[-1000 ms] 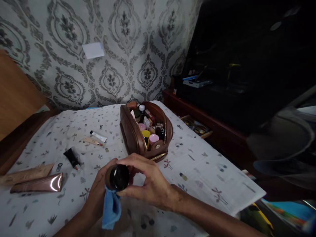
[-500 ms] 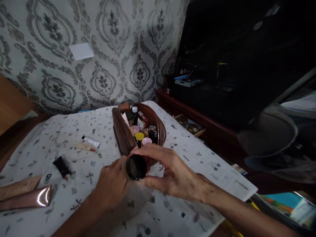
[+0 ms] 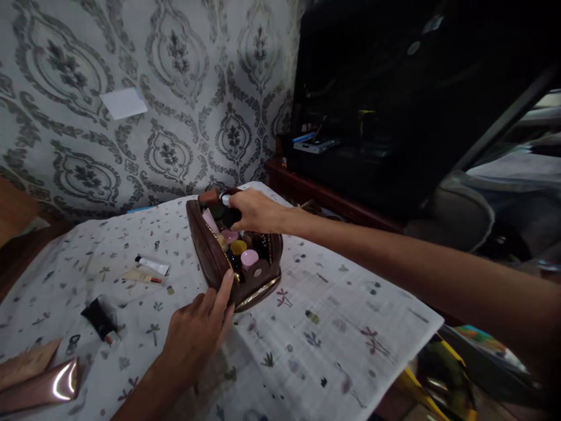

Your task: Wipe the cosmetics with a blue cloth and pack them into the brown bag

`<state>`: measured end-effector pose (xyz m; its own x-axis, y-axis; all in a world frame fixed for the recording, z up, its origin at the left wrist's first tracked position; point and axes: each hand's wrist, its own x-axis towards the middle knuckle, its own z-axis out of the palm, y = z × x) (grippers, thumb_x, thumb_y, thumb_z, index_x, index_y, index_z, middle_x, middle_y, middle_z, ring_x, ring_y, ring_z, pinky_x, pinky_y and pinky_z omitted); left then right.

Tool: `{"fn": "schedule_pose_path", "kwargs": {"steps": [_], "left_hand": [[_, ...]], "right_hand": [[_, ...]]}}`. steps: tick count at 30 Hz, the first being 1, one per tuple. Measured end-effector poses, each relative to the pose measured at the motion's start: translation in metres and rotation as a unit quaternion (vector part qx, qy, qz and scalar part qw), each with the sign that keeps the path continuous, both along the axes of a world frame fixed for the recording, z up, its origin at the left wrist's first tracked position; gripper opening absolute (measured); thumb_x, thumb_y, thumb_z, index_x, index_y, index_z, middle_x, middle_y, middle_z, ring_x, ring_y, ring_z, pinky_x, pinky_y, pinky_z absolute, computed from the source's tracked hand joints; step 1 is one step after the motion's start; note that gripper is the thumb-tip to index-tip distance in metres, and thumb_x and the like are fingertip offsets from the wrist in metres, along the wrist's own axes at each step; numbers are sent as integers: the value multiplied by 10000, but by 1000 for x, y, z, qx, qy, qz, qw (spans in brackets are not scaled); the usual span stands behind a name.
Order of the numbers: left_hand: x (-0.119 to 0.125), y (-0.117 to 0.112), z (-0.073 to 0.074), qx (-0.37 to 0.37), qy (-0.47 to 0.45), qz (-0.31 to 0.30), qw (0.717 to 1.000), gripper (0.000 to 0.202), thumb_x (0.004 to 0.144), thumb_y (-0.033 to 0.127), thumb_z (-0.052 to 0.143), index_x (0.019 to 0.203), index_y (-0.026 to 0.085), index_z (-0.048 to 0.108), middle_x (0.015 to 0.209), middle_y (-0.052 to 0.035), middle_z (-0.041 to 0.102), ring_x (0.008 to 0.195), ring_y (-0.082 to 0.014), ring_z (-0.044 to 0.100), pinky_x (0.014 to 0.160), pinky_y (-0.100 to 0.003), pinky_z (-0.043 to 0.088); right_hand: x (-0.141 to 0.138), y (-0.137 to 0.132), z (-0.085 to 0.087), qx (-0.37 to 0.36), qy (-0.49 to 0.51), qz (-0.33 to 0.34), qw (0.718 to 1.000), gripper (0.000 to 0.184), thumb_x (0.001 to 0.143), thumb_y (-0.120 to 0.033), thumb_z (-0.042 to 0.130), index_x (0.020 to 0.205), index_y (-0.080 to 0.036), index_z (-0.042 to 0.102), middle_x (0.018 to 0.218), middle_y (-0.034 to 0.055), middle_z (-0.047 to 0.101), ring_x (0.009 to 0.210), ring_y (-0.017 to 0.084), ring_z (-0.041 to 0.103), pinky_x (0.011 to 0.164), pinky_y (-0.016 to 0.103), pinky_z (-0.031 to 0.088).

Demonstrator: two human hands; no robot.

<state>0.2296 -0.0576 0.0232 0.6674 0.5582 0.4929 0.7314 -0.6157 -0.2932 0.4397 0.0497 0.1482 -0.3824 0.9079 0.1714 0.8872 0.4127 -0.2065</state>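
Note:
A brown zippered cosmetic bag (image 3: 205, 251) stands open on the cloth, filled with jars and small bottles. My right hand (image 3: 254, 211) reaches into its far part, fingers closed around a black-lidded jar (image 3: 231, 218) that is partly hidden. At the near left corner of the bag, my left hand (image 3: 197, 321) touches the rim with an outstretched index finger; its other fingers are loosely bent. Inside the bag are a pink-lidded jar (image 3: 249, 259), a yellow lid (image 3: 238, 247) and a white bottle cap (image 3: 226, 200).
Left on the patterned cloth (image 3: 307, 356) lie a white tube (image 3: 152, 265), a beige tube (image 3: 142, 277), a black tube (image 3: 100, 320) and a shiny rose-gold tube (image 3: 39, 387). A dark television screen (image 3: 372, 117) rises at the back right. Wallpaper covers the wall behind.
My right hand has carried the black-lidded jar from in front of the bag into its far part. My left hand has let go of the jar and touches the bag's rim.

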Motion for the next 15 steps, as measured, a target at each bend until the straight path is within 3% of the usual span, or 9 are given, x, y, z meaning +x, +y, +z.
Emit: {"fn": "schedule_pose_path", "kwargs": {"steps": [3,6,15], "left_hand": [[-1,0,-3,-17,-8,16,1000,670,998,235,462,1595,173,163,825,-14,719,624,-149,673,465,-234,408],[1,-1,-3,-16,-28,16,999,685,1007,217,432,1606,180,101,860,-25,726,634,-152,680,476,-237,421],[3,0,0,-7,-38,-17,999,667,1044,227,376,1608,140,29,789,-8,719,601,-159,690,464,-258,416]], "right_hand": [[-16,13,0,-66,-76,-2,995,280,695,-168,800,954,-72,754,989,148,734,889,254,698,690,280,505],[-30,25,-5,-121,-86,-19,989,261,590,-98,838,838,-72,762,942,144,738,848,269,712,714,316,545],[-37,57,-38,-110,115,-29,987,321,390,132,762,453,-133,592,708,104,712,925,350,704,777,362,575]]}}
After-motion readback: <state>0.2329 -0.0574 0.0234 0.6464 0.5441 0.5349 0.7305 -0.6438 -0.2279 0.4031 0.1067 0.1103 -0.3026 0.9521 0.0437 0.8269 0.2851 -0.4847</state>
